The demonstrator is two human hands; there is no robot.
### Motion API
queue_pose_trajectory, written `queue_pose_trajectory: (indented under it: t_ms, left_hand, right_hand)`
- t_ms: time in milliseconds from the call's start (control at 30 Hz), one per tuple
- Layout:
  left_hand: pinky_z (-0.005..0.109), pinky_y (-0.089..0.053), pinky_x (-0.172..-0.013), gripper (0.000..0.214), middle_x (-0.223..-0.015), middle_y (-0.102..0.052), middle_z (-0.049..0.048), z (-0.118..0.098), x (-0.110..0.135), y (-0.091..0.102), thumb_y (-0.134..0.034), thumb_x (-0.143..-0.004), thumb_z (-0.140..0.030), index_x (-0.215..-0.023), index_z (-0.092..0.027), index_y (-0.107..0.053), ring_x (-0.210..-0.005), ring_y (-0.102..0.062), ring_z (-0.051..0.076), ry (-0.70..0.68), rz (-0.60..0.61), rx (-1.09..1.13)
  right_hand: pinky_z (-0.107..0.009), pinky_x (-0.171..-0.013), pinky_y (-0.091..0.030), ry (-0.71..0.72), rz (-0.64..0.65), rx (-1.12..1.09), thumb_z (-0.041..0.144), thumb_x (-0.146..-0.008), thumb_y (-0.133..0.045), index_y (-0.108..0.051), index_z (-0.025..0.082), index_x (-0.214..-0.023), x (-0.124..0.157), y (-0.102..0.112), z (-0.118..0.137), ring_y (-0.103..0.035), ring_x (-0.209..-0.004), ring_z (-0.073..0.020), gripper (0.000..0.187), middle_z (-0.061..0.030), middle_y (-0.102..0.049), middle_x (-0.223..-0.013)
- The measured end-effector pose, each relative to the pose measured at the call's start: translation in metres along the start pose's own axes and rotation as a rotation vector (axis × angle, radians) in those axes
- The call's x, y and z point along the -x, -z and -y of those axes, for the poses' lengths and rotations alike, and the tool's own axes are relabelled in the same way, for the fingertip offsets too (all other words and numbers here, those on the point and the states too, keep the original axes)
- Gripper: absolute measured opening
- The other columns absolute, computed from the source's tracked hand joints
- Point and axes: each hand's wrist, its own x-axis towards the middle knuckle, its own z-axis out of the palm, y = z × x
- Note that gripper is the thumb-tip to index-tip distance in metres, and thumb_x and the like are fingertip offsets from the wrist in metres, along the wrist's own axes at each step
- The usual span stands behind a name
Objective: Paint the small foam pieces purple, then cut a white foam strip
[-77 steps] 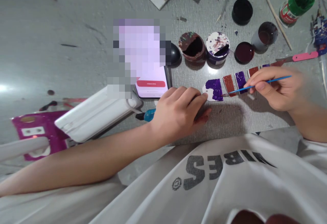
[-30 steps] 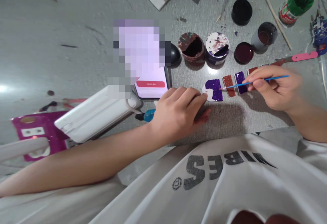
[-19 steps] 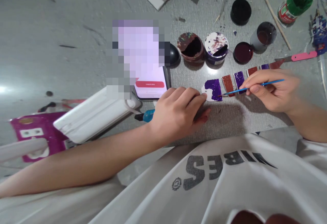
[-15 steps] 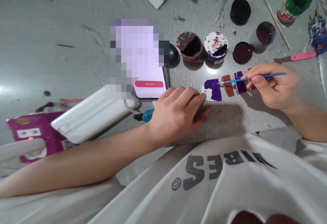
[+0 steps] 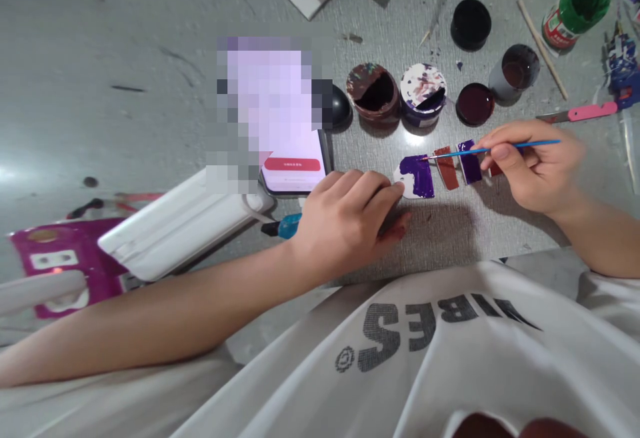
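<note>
A white strip (image 5: 407, 185) painted in purple and red-brown bands lies on the grey table (image 5: 125, 58). My right hand (image 5: 537, 168) pinches a thin blue paintbrush (image 5: 493, 149), whose tip is at the top edge of the first purple band (image 5: 419, 175). My left hand (image 5: 353, 221) rests on the table with curled fingers, its fingertips pressing the strip's white left end. Behind the strip stand open paint pots: a brown one (image 5: 373, 93) and a purple one (image 5: 423, 95).
A lit phone (image 5: 294, 161) leans by a white case (image 5: 175, 225) at left, with a magenta box (image 5: 60, 268) beyond. Further pots (image 5: 472, 23), a green jar (image 5: 575, 5), a pink-handled knife (image 5: 580, 113) and wooden sticks (image 5: 543, 45) crowd the right rear.
The brush tip has travelled up the purple band from its lower right edge to its top edge, my right hand rising slightly. My left hand has stayed put.
</note>
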Motion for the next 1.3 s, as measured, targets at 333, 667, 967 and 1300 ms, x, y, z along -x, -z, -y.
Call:
queue_pose_trajectory:
  t_ms: [333,667,967,1300]
  left_hand:
    - [0.046,-0.057,-0.065,0.022,-0.099,-0.081,0.0110,-0.0009,-0.0022,-0.0002,-0.070,-0.104,-0.031,-0.119,-0.016,-0.078,-0.079,-0.073,0.028,-0.019,-0.027,-0.019]
    - [0.044,-0.056,-0.068,0.024,-0.103,-0.082,0.0114,-0.0011,-0.0015,0.0010,-0.072,-0.102,-0.032,-0.121,-0.019,-0.079,-0.083,-0.073,0.028,-0.005,0.014,-0.019]
    - [0.046,-0.057,-0.066,0.023,-0.101,-0.081,0.0119,-0.0002,0.0003,-0.0014,-0.071,-0.103,-0.031,-0.120,-0.016,-0.078,-0.081,-0.073,0.029,-0.014,-0.030,-0.016]
    - [0.045,-0.057,-0.067,0.024,-0.101,-0.082,0.0113,-0.0007,-0.0013,0.0000,-0.069,-0.105,-0.032,-0.119,-0.016,-0.078,-0.082,-0.074,0.028,-0.015,-0.005,-0.025]
  right_hand:
    - [-0.036,-0.055,-0.061,0.011,0.128,-0.004,0.041,-0.109,-0.080,-0.088,0.033,-0.104,-0.0027,-0.0001,0.0046,-0.076,-0.062,-0.0182,0.012,-0.0014,-0.087,-0.087]
    - [-0.032,-0.055,-0.058,0.020,0.078,-0.087,0.035,-0.106,-0.084,-0.088,0.029,-0.109,-0.0024,0.0011,0.0027,-0.077,-0.065,-0.0162,0.008,-0.0015,-0.086,-0.089]
    - [-0.032,-0.057,-0.058,0.047,0.071,-0.041,0.032,-0.105,-0.083,-0.088,0.029,-0.107,-0.0022,-0.0026,0.0021,-0.077,-0.065,-0.0158,0.006,-0.0005,-0.087,-0.090]
    - [-0.035,-0.063,-0.065,0.030,0.067,0.020,0.035,-0.107,-0.079,-0.088,0.030,-0.105,-0.0018,-0.0023,0.0033,-0.079,-0.069,-0.0181,0.010,-0.0014,-0.088,-0.093]
